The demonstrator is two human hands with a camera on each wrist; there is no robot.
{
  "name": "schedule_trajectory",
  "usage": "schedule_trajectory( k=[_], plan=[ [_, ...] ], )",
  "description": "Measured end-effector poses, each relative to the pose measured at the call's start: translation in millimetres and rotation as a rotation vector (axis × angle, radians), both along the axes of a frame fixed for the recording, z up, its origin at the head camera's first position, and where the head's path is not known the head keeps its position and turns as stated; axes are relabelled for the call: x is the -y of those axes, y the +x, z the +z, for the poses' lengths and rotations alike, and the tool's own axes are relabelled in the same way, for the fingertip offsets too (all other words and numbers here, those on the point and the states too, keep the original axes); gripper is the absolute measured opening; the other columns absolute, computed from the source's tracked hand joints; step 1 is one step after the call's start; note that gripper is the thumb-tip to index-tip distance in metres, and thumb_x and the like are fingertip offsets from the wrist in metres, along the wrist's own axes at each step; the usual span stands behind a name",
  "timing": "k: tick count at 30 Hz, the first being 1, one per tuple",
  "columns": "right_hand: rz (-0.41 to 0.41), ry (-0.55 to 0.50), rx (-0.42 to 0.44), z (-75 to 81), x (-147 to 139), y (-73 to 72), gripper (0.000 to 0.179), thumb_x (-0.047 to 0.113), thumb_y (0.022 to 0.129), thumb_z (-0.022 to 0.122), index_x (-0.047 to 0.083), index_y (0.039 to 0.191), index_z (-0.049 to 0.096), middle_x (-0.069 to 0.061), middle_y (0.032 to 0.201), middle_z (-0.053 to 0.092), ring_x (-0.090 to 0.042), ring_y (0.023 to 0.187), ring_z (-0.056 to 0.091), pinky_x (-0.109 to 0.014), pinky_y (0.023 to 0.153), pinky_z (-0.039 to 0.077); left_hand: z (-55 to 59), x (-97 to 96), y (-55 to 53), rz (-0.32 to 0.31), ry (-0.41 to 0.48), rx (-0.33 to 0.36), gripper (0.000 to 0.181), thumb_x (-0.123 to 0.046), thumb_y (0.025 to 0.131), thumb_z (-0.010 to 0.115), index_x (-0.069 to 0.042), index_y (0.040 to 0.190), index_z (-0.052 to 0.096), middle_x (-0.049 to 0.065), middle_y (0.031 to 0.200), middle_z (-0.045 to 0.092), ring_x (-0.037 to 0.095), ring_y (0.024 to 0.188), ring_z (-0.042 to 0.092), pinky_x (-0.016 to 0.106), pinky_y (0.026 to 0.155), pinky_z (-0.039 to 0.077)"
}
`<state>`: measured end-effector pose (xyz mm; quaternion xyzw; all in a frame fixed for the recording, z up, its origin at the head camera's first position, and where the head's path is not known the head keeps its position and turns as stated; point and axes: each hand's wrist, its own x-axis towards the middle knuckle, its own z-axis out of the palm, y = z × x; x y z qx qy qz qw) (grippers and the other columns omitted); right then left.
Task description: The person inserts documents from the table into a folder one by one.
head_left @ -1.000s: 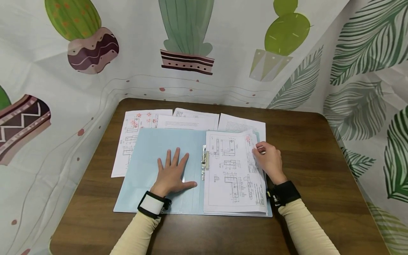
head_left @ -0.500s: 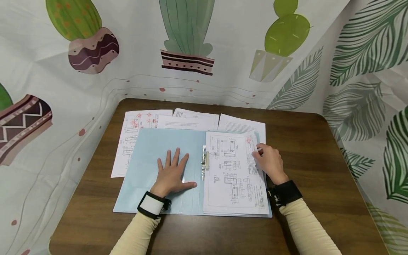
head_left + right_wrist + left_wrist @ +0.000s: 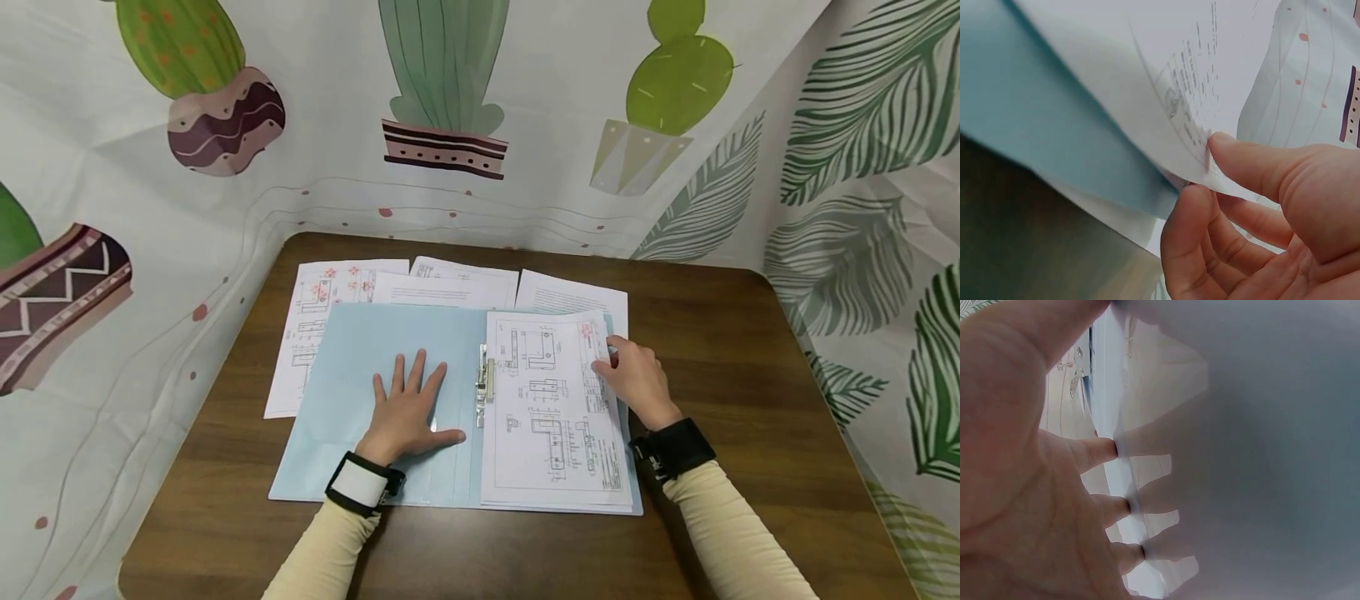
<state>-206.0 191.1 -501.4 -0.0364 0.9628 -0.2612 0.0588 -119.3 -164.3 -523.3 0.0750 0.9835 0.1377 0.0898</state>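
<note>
Tabletop (image 3: pixel 738 367) bears a blue folder (image 3: pixel 348 358) of drawings (image 3: pixel 517 467), left hand (image 3: pixel 401 418) splayed, right hand (image 3: pixel 636 383) pinching their edge.

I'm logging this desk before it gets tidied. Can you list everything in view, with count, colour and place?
Folder: one, light blue, lying open on the table
Clip: one, metallic, near the folder's middle
Page stack: one, white, on the folder's right half; sheet count unclear
Loose papers: at least four, white, partly covered, along the folder's far and left edges
Table: one, brown, under everything
Backdrop: white with cactus and leaf prints, behind and beside the table
Sleeves: two, cream, on the arms
Wrist straps: two, black, one with a white panel
Left hand: one, spread on the folder's left half
Right hand: one, pinching the page stack's right edge
</note>
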Motion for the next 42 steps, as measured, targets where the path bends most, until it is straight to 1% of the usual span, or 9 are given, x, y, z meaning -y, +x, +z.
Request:
schedule_trajectory(
  k=[10, 14, 17, 19, 22, 24, 26, 29, 42],
  plan=[
    [-0.005, -0.001, 0.000, -3.6, 2.1, 3.1, 0.070, 0.019, 0.094, 0.076, 0.000, 0.152, 0.043, -0.019, 0.097, 0.065, -0.028, 0.072, 0.063, -0.034, 0.052, 0.041, -0.7, 1.0, -1.5, 0.002, -0.001, -0.011, 0.116, -0.072, 0.072, 0.080, -0.012, 0.160, 0.036, 0.023, 0.169, 0.014, 0.054, 0.152, 0.003, 0.081, 0.110, 0.006],
    [0.007, 0.006, -0.004, -5.5, 2.5, 3.6, 0.078, 0.018, 0.093, 0.077, 0.002, 0.157, 0.036, -0.023, 0.112, 0.063, -0.033, 0.081, 0.063, -0.038, 0.055, 0.042, -2.3, 1.3, -1.9, 0.008, -0.001, -0.009, 0.116, -0.072, 0.072, 0.080, -0.012, 0.161, 0.036, 0.023, 0.169, 0.013, 0.054, 0.153, 0.002, 0.081, 0.110, 0.006],
    [0.029, 0.030, -0.020, -7.3, 4.1, 5.4, 0.071, 0.016, 0.094, 0.076, 0.001, 0.155, 0.041, -0.028, 0.135, 0.053, -0.041, 0.102, 0.060, -0.047, 0.067, 0.048, -2.5, 1.3, -1.9, 0.008, 0.002, -0.010, 0.116, -0.072, 0.072, 0.080, -0.012, 0.161, 0.036, 0.023, 0.169, 0.013, 0.054, 0.153, 0.002, 0.081, 0.110, 0.006],
    [0.070, 0.054, -0.046, -9.1, 5.1, 6.5, 0.064, 0.016, 0.096, 0.073, 0.000, 0.152, 0.046, -0.030, 0.149, 0.043, -0.048, 0.121, 0.052, -0.058, 0.082, 0.049, -2.1, 1.2, -1.7, 0.008, 0.005, -0.012, 0.116, -0.071, 0.072, 0.080, -0.011, 0.160, 0.037, 0.023, 0.169, 0.014, 0.054, 0.153, 0.002, 0.081, 0.110, 0.006],
    [0.155, 0.072, -0.080, -13.0, 6.2, 7.7, 0.060, 0.018, 0.099, 0.070, -0.001, 0.151, 0.047, -0.028, 0.161, 0.031, -0.054, 0.143, 0.031, -0.068, 0.107, 0.035, -1.8, 1.3, -1.3, 0.007, 0.008, -0.012, 0.115, -0.071, 0.072, 0.080, -0.011, 0.160, 0.036, 0.023, 0.169, 0.014, 0.054, 0.153, 0.002, 0.081, 0.110, 0.006],
    [0.213, 0.068, -0.090, -15.3, 6.9, 8.3, 0.063, 0.020, 0.099, 0.069, -0.002, 0.153, 0.044, -0.027, 0.164, 0.027, -0.054, 0.149, 0.021, -0.071, 0.114, 0.023, -1.6, 1.3, -1.4, 0.007, 0.008, -0.013, 0.115, -0.071, 0.072, 0.080, -0.012, 0.160, 0.036, 0.023, 0.169, 0.014, 0.053, 0.153, 0.002, 0.081, 0.110, 0.006],
    [0.249, 0.056, -0.078, -17.1, 7.6, 9.1, 0.067, 0.023, 0.099, 0.070, -0.001, 0.155, 0.041, -0.026, 0.165, 0.026, -0.052, 0.152, 0.017, -0.072, 0.116, 0.016, -1.3, 1.1, -1.5, 0.007, 0.010, -0.014, 0.115, -0.071, 0.072, 0.081, -0.011, 0.160, 0.037, 0.023, 0.169, 0.014, 0.054, 0.153, 0.002, 0.081, 0.110, 0.006],
    [0.272, 0.046, -0.049, -18.5, 7.8, 10.3, 0.069, 0.024, 0.100, 0.069, -0.001, 0.156, 0.038, -0.024, 0.166, 0.026, -0.048, 0.153, 0.017, -0.072, 0.117, 0.013, -1.2, 0.7, -1.9, 0.007, 0.010, -0.012, 0.115, -0.071, 0.072, 0.080, -0.012, 0.160, 0.036, 0.023, 0.169, 0.013, 0.054, 0.153, 0.002, 0.081, 0.110, 0.006],
    [0.302, 0.062, -0.070, -23.2, 8.3, 12.7, 0.067, 0.022, 0.099, 0.070, -0.001, 0.155, 0.041, -0.025, 0.164, 0.028, -0.048, 0.152, 0.021, -0.068, 0.118, 0.015, -2.5, -0.3, -0.6, 0.004, 0.013, -0.002, 0.115, -0.071, 0.072, 0.080, -0.011, 0.160, 0.036, 0.024, 0.169, 0.013, 0.054, 0.152, 0.002, 0.081, 0.110, 0.006]
  ],
)
